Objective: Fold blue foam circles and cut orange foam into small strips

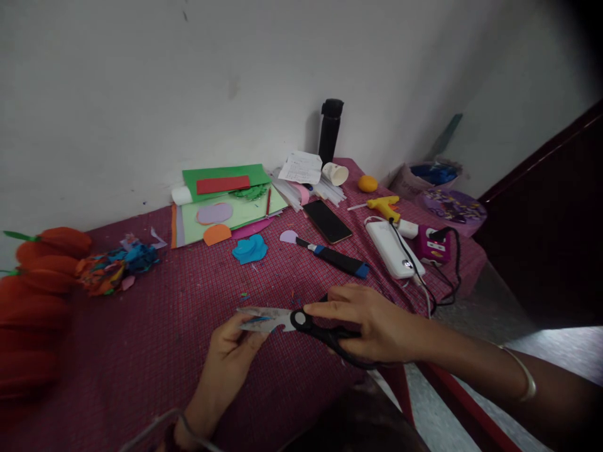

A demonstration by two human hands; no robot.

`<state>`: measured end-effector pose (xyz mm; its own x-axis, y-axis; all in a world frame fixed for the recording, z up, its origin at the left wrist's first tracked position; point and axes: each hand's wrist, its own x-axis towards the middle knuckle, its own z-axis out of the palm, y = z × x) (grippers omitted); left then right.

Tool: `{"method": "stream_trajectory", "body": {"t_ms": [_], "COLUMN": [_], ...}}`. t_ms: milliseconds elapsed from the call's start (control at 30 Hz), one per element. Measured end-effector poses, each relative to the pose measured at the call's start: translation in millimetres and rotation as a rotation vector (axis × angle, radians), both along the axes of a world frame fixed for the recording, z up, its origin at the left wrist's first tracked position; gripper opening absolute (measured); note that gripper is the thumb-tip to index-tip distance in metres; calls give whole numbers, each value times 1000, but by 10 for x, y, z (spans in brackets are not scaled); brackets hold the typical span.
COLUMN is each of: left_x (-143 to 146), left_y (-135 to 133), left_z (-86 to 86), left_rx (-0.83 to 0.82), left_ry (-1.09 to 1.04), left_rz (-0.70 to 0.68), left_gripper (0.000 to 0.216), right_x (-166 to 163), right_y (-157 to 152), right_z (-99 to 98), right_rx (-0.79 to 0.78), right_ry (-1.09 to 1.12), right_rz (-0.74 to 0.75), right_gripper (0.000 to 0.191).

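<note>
Scissors [316, 331] gripped in right hand [372, 320], index finger [325, 309] near pivot [300, 319], left hand [230, 355] pinching blue paper [262, 319] at blades [282, 317]

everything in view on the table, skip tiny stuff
Scissors: 1, black-handled, right hand
Paper: some, blue, between blades
Cutouts: several, blue, centre
Pumpkins: several, orange, left
Scraps: many, mixed, left
Sheets: several, mixed, back
Tool: 1, dark, centre
Phone: 1, black, centre
Note: 1, white, back
Bottle: 1, black, back
Cup: 1, white, back
Round object: 1, yellow, right
Glue gun: 1, yellow, right
Powerbank: 1, white, right
Socket: 1, purple, right
Left hand: 1, at blades
Right hand: 1, on handles
</note>
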<state>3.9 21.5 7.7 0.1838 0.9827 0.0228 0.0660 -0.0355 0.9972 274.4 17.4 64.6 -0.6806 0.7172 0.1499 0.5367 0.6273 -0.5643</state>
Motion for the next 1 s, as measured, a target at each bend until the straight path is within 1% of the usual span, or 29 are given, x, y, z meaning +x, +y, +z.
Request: {"method": "stream_trajectory", "body": {"t_ms": [100, 200, 333, 433, 600, 667, 767, 833, 900, 967, 1000], "left_x": [-6, 1, 1, -15, -16, 3, 34, 41, 36, 30, 30], "left_y": [-5, -1, -3, -7, 2, 8, 20, 35, 50, 59, 61], "left_z": [-60, -72, -64, -58, 9, 55, 111, 123, 121, 117, 118], "left_rx": [-36, -54, -48, -40, -66, -83, -159, -228, -313, -390, -416], "left_ry": [-46, -62, -70, -35, -4, -67, -237, -367, -478, -552, -571], "left_rz": [-1, -1, -1, 3, 13, 52, 117, 170, 240, 293, 297], "left_gripper": [14, 12, 11, 11, 11, 9, 11, 16, 22, 26, 27], "right_x": [-6, -7, 0, 8, 11, 12, 25, 38, 42, 12, -25], "right_y": [1, 7, 17, 22, 50, 83, 149, 189, 214, 222, 222], "right_z": [-10, -15, -14, -17, -78, -137, -244, -291, -292, -239, -197], "right_rx": [-4, 5, 20, 24, -47, -56, -32, -16, 16, 68, 84], "right_ry": [-6, -14, -22, -26, 17, 15, -98, -173, -192, -159, -122], "right_rz": [-3, 2, 18, 15, -24, -111, -246, -264, -258, -264, -265], "right_gripper": [59, 59, 58, 56, 57, 58, 52, 44, 37, 31, 28]}}
